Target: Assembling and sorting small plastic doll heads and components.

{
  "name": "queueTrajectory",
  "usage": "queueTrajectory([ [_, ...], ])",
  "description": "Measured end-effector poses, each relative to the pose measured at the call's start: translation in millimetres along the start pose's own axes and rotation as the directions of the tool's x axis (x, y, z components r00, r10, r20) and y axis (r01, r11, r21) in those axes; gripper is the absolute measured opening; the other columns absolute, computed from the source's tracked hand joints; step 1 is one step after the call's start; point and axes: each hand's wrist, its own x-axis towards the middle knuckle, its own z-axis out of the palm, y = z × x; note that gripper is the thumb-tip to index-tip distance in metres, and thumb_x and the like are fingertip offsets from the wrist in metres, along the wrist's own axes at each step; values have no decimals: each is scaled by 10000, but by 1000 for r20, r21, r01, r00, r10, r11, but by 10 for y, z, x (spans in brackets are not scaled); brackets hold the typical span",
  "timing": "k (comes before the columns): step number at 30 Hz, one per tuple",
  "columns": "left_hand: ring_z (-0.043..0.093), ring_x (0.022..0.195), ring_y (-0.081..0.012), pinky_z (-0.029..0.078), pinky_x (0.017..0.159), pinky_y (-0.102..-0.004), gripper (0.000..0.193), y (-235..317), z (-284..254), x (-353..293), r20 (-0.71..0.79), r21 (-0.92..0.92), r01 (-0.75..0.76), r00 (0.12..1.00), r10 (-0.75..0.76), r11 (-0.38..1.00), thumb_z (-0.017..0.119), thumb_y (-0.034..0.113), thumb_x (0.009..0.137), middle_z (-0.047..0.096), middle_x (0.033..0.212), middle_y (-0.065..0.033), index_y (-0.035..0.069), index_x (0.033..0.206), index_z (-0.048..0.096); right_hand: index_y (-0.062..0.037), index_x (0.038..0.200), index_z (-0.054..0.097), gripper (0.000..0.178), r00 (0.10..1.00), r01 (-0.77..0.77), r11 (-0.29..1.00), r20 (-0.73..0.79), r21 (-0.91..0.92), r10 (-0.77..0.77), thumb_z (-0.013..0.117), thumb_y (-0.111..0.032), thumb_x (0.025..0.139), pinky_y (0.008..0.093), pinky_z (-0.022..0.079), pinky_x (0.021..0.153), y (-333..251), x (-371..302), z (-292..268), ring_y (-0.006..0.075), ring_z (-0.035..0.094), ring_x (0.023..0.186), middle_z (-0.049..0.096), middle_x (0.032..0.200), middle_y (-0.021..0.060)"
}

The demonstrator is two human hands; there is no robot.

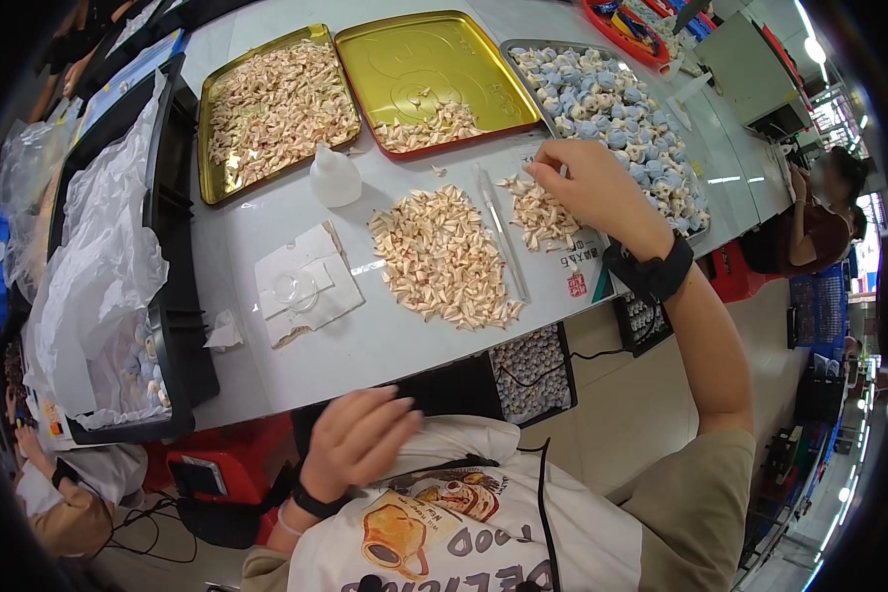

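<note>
My right hand (584,183) bends over a small pile of cream, pointed pieces (543,219) on the table. Its thumb and fingers are drawn together at the pile's upper edge; what they hold, if anything, is hidden. My left hand (360,439) hangs before my shirt, below the table edge, fingers stretched out, slightly blurred and holding nothing. A larger heap of the same pieces (444,257) lies left of the small pile. Between the two lies a slim whitish stick-like tool (501,232). Right of my hand stands a metal tray of small blue-and-white lumps (612,104).
Two gold trays (207,148) (419,59) with loose pieces stand at the back. Nearby are a white squeeze bottle (335,178), a clear ring on white card (301,286) and a black crate (183,326) with white paper. Red stools (232,459) and a co-worker (829,212) are beyond the table.
</note>
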Motion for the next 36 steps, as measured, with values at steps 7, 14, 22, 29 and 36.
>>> queueTrajectory([
  [7, 567, 864, -299, 480, 792, -397, 242, -241, -215, -291, -201, 210, 264, 954, -223, 941, 549, -89, 740, 572, 926, -113, 38, 943, 582, 29, 773, 604, 318, 998, -20, 946, -49, 325, 38, 568, -263, 892, 300, 382, 534, 6, 121, 46, 144, 468, 552, 529, 598, 66],
  [14, 568, 864, -268, 448, 769, -386, 205, -432, -73, -389, -204, 360, 202, 970, -134, 911, 562, -18, 773, 581, 928, -82, 76, 952, 595, 25, 868, 602, 275, 999, -38, 861, 45, 507, 18, 535, -236, 923, 243, 403, 602, -19, 71, 28, 96, 487, 653, 556, 721, 40],
  [22, 585, 835, -187, 395, 726, -336, 194, -466, -11, -414, -222, 483, 239, 964, -146, 843, 611, 72, 778, 609, 900, 4, 140, 959, 625, 8, 999, 574, 180, 987, -22, 965, -147, 260, 62, 566, -128, 881, 318, 458, 778, -176, -292, -121, 196, 584, 868, 601, 978, 104],
  [29, 566, 831, -217, 403, 736, -359, 200, -428, -49, -402, -187, 473, 262, 963, -195, 841, 590, 32, 790, 597, 905, -35, 119, 970, 599, -4, 1286, 487, 455, 959, -68, 986, -262, 151, 106, 568, -218, 893, 433, 323, 1037, -917, -1286, 400, 390, 407, 1257, 412, 1373, 231],
  [36, 570, 842, -179, 391, 735, -331, 219, -424, -38, -360, -170, 481, 244, 968, -184, 842, 626, 54, 765, 601, 892, 12, 151, 961, 612, -4, 1361, 402, 635, 971, -148, 980, -168, 130, 169, 481, -453, 920, 527, 187, 1082, -1064, -1656, 930, 402, 311, 1330, 308, 1429, 277],
])
